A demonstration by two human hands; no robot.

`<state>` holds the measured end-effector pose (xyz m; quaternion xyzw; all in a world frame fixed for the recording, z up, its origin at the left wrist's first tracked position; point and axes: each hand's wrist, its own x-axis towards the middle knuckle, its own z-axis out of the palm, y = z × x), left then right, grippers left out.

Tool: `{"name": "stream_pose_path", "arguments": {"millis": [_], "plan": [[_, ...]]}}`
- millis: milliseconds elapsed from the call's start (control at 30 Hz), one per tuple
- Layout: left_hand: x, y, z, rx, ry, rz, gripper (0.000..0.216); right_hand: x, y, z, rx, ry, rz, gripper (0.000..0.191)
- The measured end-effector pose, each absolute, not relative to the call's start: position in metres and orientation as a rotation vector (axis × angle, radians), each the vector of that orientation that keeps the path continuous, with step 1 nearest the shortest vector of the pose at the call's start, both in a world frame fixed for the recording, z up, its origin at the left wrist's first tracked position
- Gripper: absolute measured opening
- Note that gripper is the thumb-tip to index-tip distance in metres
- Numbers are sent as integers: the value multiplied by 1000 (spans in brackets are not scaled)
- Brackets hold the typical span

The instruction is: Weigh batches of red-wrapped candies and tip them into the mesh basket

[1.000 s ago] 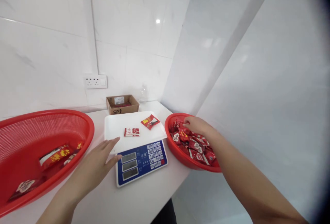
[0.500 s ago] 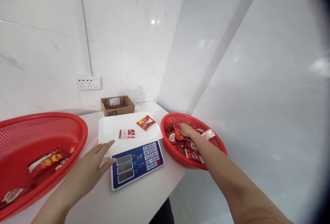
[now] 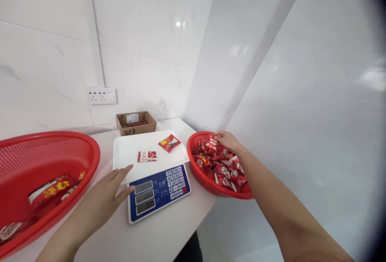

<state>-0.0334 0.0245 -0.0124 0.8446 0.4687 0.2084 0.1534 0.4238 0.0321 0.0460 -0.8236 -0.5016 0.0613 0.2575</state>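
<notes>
Head view: packets (image 3: 223,170) in both red baskets (image 3: 97,153)

The big red plastic basket with mesh sides (image 3: 95,155) runs off the left edge. Both bare arms (image 3: 283,209) get cut off at the bottom. The right one hides some of the smaller red plastic basket (image 3: 208,183). The numbers on the scale's dark grey screens (image 3: 144,197) are too dim to read. Whether the right hand (image 3: 228,140) pinches the shiny red packet (image 3: 212,144) is too small to tell.
</notes>
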Motion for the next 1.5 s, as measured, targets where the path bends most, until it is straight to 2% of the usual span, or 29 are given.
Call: {"name": "stream_pose_path", "arguments": {"millis": [133,267,433,533,600,800,900,1000,1067,1167,1267,1400,1500], "plan": [[-31,23,-7,2337,1322,675,54,409,26,58,-2120,-1371,215,25],[-20,12,7,2012,1194,795,57,366,21,73,-1928,-1478,324,24],[3,-9,18,1496,804,836,75,271,9,77,-1457,-1670,660,18],[15,-17,15,1215,659,824,84,215,-3,67,-1293,-1824,704,18],[20,-18,12,1075,618,827,79,188,-9,59,-1199,-1903,699,20],[16,-8,14,859,681,954,42,168,-9,47,-1069,-1913,631,28],[10,-5,18,837,677,983,36,179,-3,47,-1145,-1816,550,34],[7,-8,19,861,662,917,37,185,2,46,-1263,-1731,759,44],[8,-10,19,879,660,877,37,185,3,45,-1227,-1685,922,39],[10,-9,17,892,683,912,36,188,7,45,-1157,-1627,959,30],[8,-5,20,862,741,1071,33,203,17,46,-1227,-1573,829,29],[-2,3,28,803,787,1256,33,233,34,45,-1547,-1581,485,31],[-9,6,32,794,803,1297,30,250,42,40,-1770,-1606,431,38]]}}
